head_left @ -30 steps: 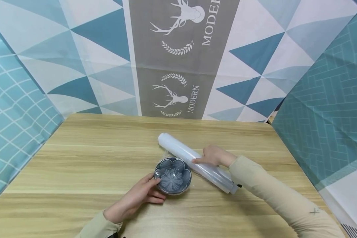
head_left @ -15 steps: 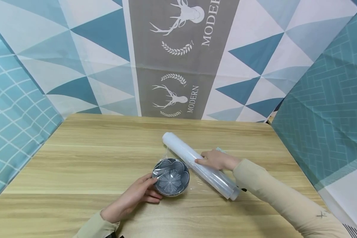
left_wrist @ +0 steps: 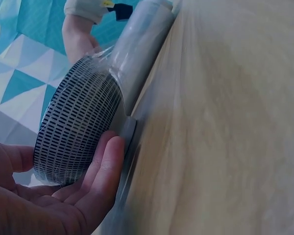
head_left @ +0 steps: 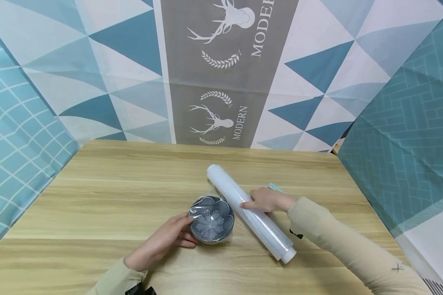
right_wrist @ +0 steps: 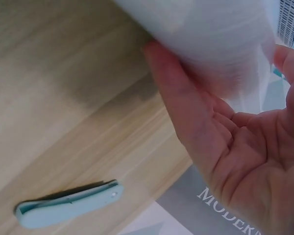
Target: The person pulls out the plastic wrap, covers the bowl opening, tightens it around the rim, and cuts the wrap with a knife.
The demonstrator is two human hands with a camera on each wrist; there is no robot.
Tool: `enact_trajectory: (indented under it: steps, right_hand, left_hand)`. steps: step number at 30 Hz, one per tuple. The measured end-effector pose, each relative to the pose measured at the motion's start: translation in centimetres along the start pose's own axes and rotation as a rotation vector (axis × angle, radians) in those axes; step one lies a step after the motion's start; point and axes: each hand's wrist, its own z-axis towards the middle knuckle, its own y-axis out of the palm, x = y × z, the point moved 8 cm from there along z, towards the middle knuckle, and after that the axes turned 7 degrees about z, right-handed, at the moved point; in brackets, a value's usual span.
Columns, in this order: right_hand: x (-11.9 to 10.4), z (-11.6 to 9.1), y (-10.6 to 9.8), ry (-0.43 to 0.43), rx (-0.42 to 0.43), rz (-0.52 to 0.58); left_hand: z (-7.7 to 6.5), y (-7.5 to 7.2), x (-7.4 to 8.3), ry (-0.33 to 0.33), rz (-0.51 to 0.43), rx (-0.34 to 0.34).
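Observation:
A dark blue bowl [head_left: 211, 223] with a pale starburst inside and petal shapes round it sits near the table's middle. Clear cling film lies over its top. My left hand [head_left: 170, 239] grips the bowl's left side, thumb at the rim; the left wrist view shows the fingers [left_wrist: 105, 169] curled under its dashed outer wall [left_wrist: 78, 122]. Right of the bowl a cling film roll [head_left: 227, 186] lies slantwise. My right hand [head_left: 267, 199] holds it from behind, with fingers and thumb on opposite sides of the roll in the right wrist view. A sheet of film stretches between roll and bowl.
A light teal folding knife or peeler [right_wrist: 68, 205] lies on the wooden table [head_left: 133, 196] behind my right hand, mostly hidden in the head view. Patterned cloth walls [head_left: 214, 82] stand at the table's back and sides.
The roll has turned, its near end shifting toward me and its far end to the right. The bowl and left hand moved slightly left. The teal tool has come into view.

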Motion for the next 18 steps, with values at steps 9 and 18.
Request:
enact_trajectory:
  steps: [9, 18]
  right_hand:
    - [0.6, -0.3, 0.6, 0.010, 0.007, 0.164]
    - [1.7, -0.2, 1.1, 0.051, 0.066, 0.261]
  left_hand:
    - [0.9, -1.3, 0.8, -0.007, 0.068, 0.064]
    - [2.2, -2.8, 1.4, -0.022, 0.155, 0.123]
